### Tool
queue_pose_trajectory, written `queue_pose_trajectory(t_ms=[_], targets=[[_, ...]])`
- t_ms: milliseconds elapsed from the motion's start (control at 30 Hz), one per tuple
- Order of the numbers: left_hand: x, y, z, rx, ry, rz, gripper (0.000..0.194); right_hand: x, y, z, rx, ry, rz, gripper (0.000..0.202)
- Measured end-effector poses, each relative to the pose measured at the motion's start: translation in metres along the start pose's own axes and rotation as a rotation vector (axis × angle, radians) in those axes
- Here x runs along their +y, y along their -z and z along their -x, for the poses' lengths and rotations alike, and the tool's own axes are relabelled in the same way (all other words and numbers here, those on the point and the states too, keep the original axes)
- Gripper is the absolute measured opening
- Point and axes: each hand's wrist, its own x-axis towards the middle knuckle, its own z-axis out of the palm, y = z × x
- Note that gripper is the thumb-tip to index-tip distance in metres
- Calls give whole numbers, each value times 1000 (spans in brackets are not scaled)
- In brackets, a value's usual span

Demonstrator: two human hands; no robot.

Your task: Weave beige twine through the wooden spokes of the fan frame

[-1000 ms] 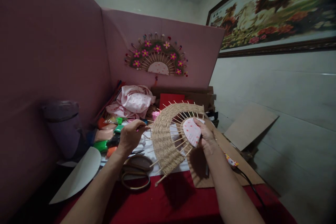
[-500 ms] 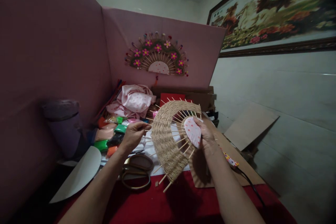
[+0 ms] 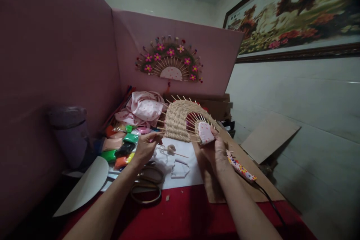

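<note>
A person's right hand (image 3: 218,150) grips a half-round, polka-dot pad (image 3: 206,133) at the hub of a woven fan (image 3: 178,122), holding it tilted above a red-draped table (image 3: 180,210). At the fan's outer edge, bare stick tips poke past the band beside the left hand (image 3: 146,148), whose thumb and fingers are drawn together; whether that grip is fully closed, or has a stick tip in it, cannot be told. The step in hand appears to be close work along the rim, the right hand serving as the clamp. The next move, by the look of it, calls for a steady hold on the pad and a light, precise touch among the thin sticks. Below, a small bundle of cord (image 3: 170,149) lies on a white sheet (image 3: 168,180), near the scissors (image 3: 146,185). Packets of colored material (image 3: 116,144) crowd the left, while a flower-patterned tool (image 3: 242,168) with a black cord rests on cardboard (image 3: 263,189) at right. Behind, a second fan (image 3: 171,58), trimmed with pink flowers, hangs on a pink panel (image 3: 133,30).
</note>
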Motion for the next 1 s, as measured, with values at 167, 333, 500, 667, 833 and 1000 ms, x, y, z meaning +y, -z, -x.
queue_pose_trajectory(t_ms=[167,333,500,667,833,1000], targets=[[5,-7,8,-64,-37,-12,14,12,-1,3,-126,-127,14,23],[-6,-20,13,-13,-47,-49,18,17,-4,11,-268,-147,-51,34],[-12,-32,21,-64,-185,-279,29,28,-14,22,-317,-208,-106,38],[0,-39,31,-138,-226,-576,30,41,-16,24,-401,-195,-100,38],[-6,-44,34,-226,-232,-613,22,49,-13,22,-423,-105,-50,34],[-21,-49,37,-295,-246,-518,21,50,-12,22,-375,-37,-46,27]])
